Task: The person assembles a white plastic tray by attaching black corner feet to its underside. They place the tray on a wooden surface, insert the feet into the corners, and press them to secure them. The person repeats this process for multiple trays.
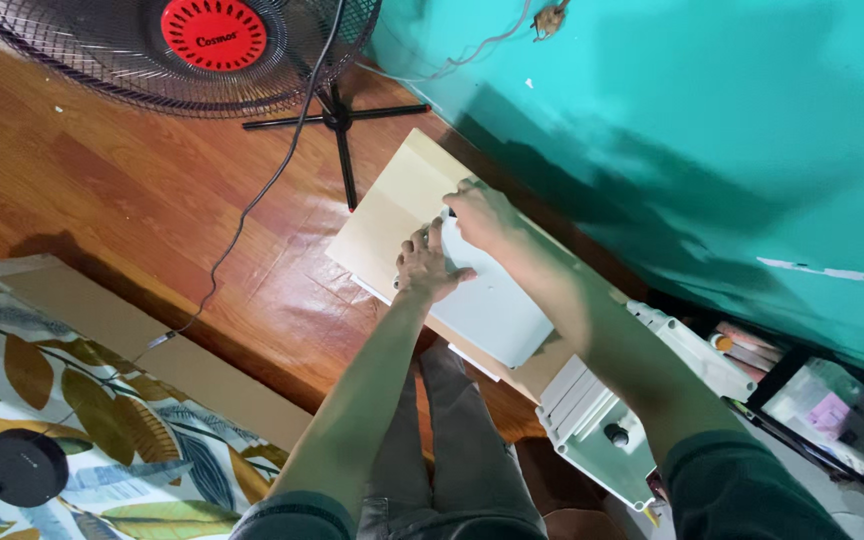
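Both hands, the left hand pressed flat and the right hand curled over the far edge, hold a white panel atop a pale board on the wooden floor beside the teal wall; an uneven push may slide it off the board's edge.

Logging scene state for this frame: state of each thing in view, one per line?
left hand: flat on the white panel, fingers spread
right hand: fingers curled at the panel's far edge
white panel: lying flat on the beige board
beige board: flat on the wood floor
standing fan: upright; running or not, cannot tell
fan cable: slack across the floor
white ribbed unit: lying by the wall
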